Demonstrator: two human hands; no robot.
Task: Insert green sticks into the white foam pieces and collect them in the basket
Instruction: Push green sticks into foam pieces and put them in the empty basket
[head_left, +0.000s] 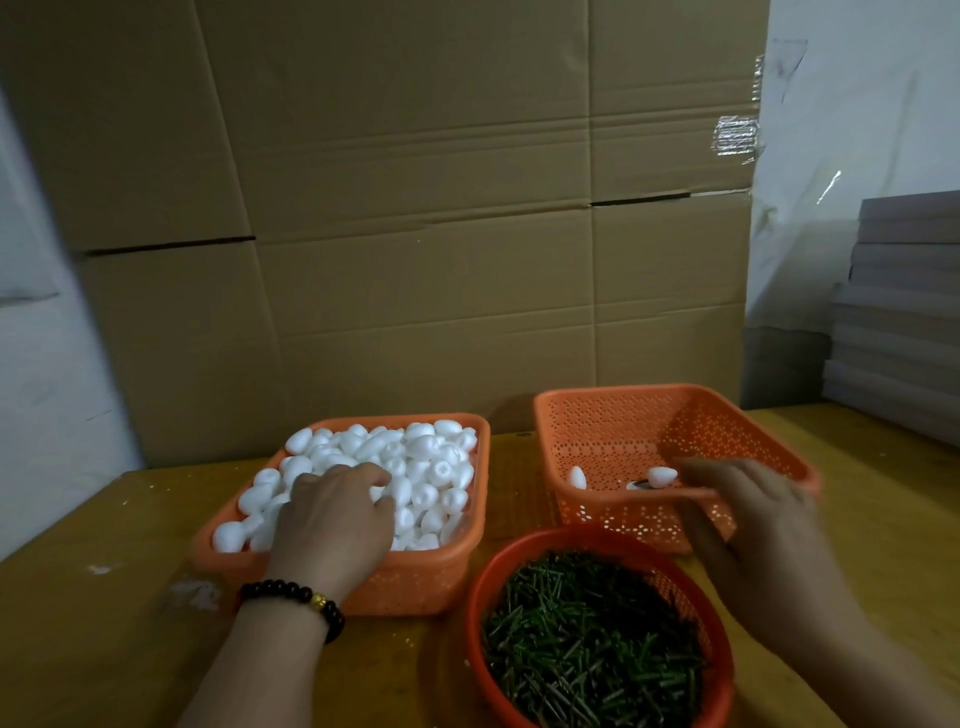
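Nearest: round orange bowl (717, 613) heaped with green sticks (592, 649), at the front edge of the worktop (104, 623), between the two wrists. Behind it to the left, rectangular orange basket (415, 582) piled high with white foam pieces (415, 467). Behind it to the right, second orange basket (597, 431), almost bare: only about three foam pieces (662, 475) on its floor, one with a dark mark beside it that may be a stick end, too small to tell. Judged from that, barely started; a few collected, the whole heap of foam and the full bowl of sticks left to do. Left hand (332, 514), beaded bracelet (296, 597) at the wrist, down on the foam pile, fingers (374, 480) curled into the pieces as if picking one; whether one is truly pinched, hidden under the knuckles, so cannot tell. Right hand (748, 525) blurred, at the near rim of the collecting basket, fingers (696, 465) reaching over the rim, loosely bent; no stick or foam visible in them, though the blur leaves the grip uncertain. Tall cardboard (415, 208) standing behind everything.
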